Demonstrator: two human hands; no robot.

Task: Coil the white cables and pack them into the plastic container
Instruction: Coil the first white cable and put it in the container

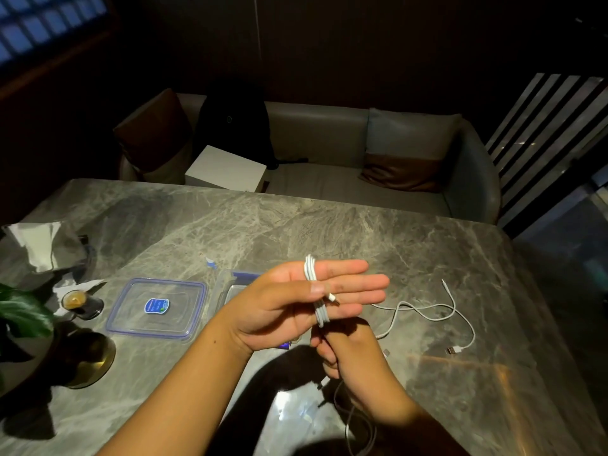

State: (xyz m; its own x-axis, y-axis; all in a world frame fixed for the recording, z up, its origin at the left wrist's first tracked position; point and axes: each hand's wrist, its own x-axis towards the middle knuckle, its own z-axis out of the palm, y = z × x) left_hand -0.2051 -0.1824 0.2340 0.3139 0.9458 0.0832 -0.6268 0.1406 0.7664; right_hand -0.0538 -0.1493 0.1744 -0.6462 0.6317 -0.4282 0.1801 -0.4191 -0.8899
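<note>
My left hand (296, 301) is held flat above the table, fingers pointing right, with a white cable (312, 284) wound in several loops around the fingers; the thumb pins one plug end against them. Just below it, my right hand (348, 353) is closed on the loose tail of the same cable, which trails down toward me. A second white cable (437, 311) lies uncoiled on the table to the right. The plastic container (230, 284) sits open behind my left hand, mostly hidden. Its lid (158, 307) with a blue sticker lies flat to the left.
The grey marble table (230, 225) carries a small glass of coffee (79, 302), crumpled paper (36, 245) and a plant in a gold-based pot (88, 357) at the left. A sofa with cushions, a dark bag and a white box (227, 169) lies beyond the far edge.
</note>
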